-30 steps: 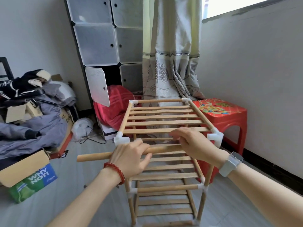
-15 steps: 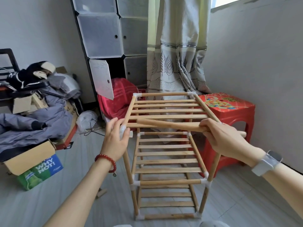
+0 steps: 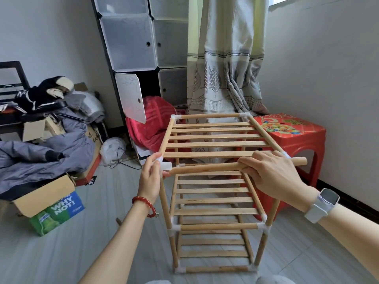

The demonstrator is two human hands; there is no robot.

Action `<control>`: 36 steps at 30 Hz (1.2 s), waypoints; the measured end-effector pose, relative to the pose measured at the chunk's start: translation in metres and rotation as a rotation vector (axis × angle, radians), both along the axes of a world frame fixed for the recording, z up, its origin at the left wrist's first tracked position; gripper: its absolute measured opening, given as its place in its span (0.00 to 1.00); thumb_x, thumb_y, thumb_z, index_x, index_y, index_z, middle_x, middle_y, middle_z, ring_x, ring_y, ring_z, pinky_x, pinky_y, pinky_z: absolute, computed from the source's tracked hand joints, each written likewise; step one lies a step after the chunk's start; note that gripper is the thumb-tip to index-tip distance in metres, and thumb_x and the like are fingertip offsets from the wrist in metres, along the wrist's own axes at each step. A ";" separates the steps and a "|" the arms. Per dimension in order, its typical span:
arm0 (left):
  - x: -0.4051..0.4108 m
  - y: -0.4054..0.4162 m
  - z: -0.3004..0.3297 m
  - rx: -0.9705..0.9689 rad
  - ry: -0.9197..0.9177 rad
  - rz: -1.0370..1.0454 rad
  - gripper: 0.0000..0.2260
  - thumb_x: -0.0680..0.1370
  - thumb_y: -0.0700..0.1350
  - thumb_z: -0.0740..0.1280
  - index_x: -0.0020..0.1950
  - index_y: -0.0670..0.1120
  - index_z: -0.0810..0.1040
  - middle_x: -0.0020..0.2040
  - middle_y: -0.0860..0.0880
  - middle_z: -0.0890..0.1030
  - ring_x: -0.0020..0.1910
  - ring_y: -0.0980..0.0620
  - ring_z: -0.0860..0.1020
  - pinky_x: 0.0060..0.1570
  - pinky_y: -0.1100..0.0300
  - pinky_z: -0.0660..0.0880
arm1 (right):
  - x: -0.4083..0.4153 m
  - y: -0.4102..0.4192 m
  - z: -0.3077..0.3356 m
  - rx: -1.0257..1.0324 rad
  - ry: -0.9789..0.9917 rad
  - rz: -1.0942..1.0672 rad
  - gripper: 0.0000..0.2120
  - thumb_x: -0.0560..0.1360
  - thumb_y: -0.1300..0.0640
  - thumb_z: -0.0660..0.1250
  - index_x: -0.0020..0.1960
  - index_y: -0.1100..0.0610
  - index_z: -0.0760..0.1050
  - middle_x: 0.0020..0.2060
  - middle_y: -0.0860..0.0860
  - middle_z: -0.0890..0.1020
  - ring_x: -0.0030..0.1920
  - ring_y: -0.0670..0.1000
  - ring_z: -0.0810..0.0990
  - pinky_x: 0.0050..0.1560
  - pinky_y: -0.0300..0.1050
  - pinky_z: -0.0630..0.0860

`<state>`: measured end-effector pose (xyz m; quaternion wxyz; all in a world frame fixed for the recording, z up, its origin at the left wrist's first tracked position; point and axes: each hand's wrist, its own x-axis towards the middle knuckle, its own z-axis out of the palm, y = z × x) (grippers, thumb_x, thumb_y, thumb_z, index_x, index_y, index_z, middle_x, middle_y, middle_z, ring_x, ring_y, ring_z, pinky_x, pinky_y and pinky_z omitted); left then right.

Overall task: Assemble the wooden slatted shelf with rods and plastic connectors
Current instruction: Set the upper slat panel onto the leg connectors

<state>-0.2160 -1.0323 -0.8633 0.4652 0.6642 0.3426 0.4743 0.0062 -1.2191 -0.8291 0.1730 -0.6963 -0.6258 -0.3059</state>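
Note:
A wooden slatted shelf [image 3: 213,143] of several tiers stands on the floor in front of me, its rods joined by white plastic connectors. My left hand [image 3: 150,175] pinches the near-left top connector [image 3: 165,165]. My right hand [image 3: 270,173] grips a loose wooden rod [image 3: 205,168], held level across the front of the top tier. The rod's left end sits at the mouth of that connector. Its right end sticks out past the near-right top connector [image 3: 286,155], which my hand mostly hides.
A red plastic stool [image 3: 291,130] stands right of the shelf against the wall. A curtain [image 3: 225,58] and a white cube cabinet [image 3: 139,42] are behind. At left lie piled clothes [image 3: 41,124] and a cardboard box [image 3: 47,203].
The rod has swung from a slant to level, and its left end has come down to the near-left connector. My left hand stays on that connector. The camera has risen slightly.

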 end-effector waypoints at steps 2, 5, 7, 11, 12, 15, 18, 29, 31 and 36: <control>0.001 0.003 -0.002 -0.012 -0.014 -0.007 0.12 0.83 0.43 0.51 0.61 0.50 0.71 0.51 0.54 0.74 0.39 0.53 0.77 0.43 0.62 0.75 | 0.005 -0.004 0.000 0.022 0.013 -0.023 0.13 0.76 0.50 0.59 0.52 0.50 0.81 0.33 0.47 0.77 0.33 0.52 0.79 0.34 0.43 0.70; 0.003 0.004 -0.005 0.014 0.004 0.000 0.12 0.83 0.43 0.50 0.60 0.52 0.71 0.57 0.51 0.72 0.38 0.52 0.76 0.40 0.66 0.74 | 0.010 -0.007 -0.001 0.059 0.066 -0.058 0.08 0.73 0.56 0.69 0.52 0.52 0.80 0.34 0.48 0.78 0.36 0.54 0.80 0.36 0.48 0.75; 0.004 0.006 -0.006 0.024 0.005 0.010 0.12 0.83 0.43 0.50 0.60 0.52 0.71 0.59 0.50 0.71 0.37 0.53 0.76 0.37 0.71 0.74 | 0.009 -0.005 -0.003 0.064 0.029 -0.050 0.09 0.73 0.55 0.67 0.52 0.52 0.81 0.34 0.48 0.78 0.35 0.53 0.80 0.35 0.46 0.73; 0.005 0.004 -0.005 0.020 -0.001 0.017 0.12 0.83 0.44 0.50 0.60 0.52 0.71 0.62 0.48 0.71 0.36 0.54 0.76 0.35 0.74 0.73 | 0.004 -0.003 -0.009 0.081 0.018 -0.015 0.16 0.75 0.49 0.57 0.52 0.52 0.81 0.33 0.48 0.78 0.34 0.53 0.80 0.35 0.44 0.70; 0.005 0.004 -0.004 0.019 -0.008 0.014 0.12 0.83 0.43 0.50 0.60 0.53 0.71 0.62 0.48 0.71 0.36 0.54 0.76 0.34 0.74 0.73 | 0.003 -0.004 -0.010 0.096 0.015 -0.016 0.17 0.75 0.49 0.56 0.52 0.52 0.81 0.34 0.48 0.78 0.34 0.53 0.79 0.34 0.45 0.71; 0.005 0.003 -0.006 0.019 -0.011 0.034 0.12 0.83 0.43 0.50 0.59 0.53 0.71 0.62 0.45 0.73 0.35 0.54 0.75 0.34 0.73 0.73 | 0.001 -0.005 -0.008 0.112 -0.007 -0.021 0.17 0.76 0.49 0.56 0.52 0.52 0.81 0.35 0.48 0.78 0.35 0.54 0.80 0.35 0.46 0.72; 0.005 0.002 -0.009 0.014 -0.018 0.065 0.12 0.83 0.43 0.50 0.59 0.53 0.71 0.63 0.45 0.73 0.35 0.54 0.75 0.33 0.73 0.72 | 0.001 -0.004 -0.003 0.113 -0.058 -0.028 0.15 0.76 0.49 0.56 0.52 0.52 0.81 0.35 0.49 0.78 0.36 0.54 0.79 0.36 0.45 0.71; 0.013 -0.004 -0.013 -0.045 -0.103 0.137 0.12 0.83 0.45 0.53 0.60 0.54 0.73 0.59 0.35 0.76 0.34 0.55 0.76 0.34 0.70 0.74 | -0.007 -0.001 -0.007 0.170 -0.093 0.014 0.15 0.77 0.51 0.57 0.50 0.54 0.81 0.35 0.49 0.79 0.34 0.53 0.79 0.36 0.43 0.69; 0.015 -0.007 -0.014 -0.072 -0.117 0.164 0.13 0.82 0.45 0.54 0.61 0.53 0.74 0.58 0.38 0.78 0.35 0.54 0.77 0.38 0.66 0.75 | -0.001 0.005 -0.003 0.123 -0.087 0.036 0.16 0.76 0.51 0.56 0.51 0.54 0.81 0.34 0.49 0.78 0.33 0.53 0.79 0.35 0.43 0.69; 0.014 -0.005 -0.011 -0.091 -0.137 0.207 0.14 0.82 0.45 0.54 0.63 0.52 0.75 0.57 0.40 0.79 0.37 0.52 0.78 0.40 0.61 0.75 | 0.001 0.023 -0.003 0.025 -0.013 0.087 0.12 0.75 0.52 0.59 0.51 0.54 0.80 0.31 0.47 0.77 0.28 0.51 0.77 0.31 0.43 0.69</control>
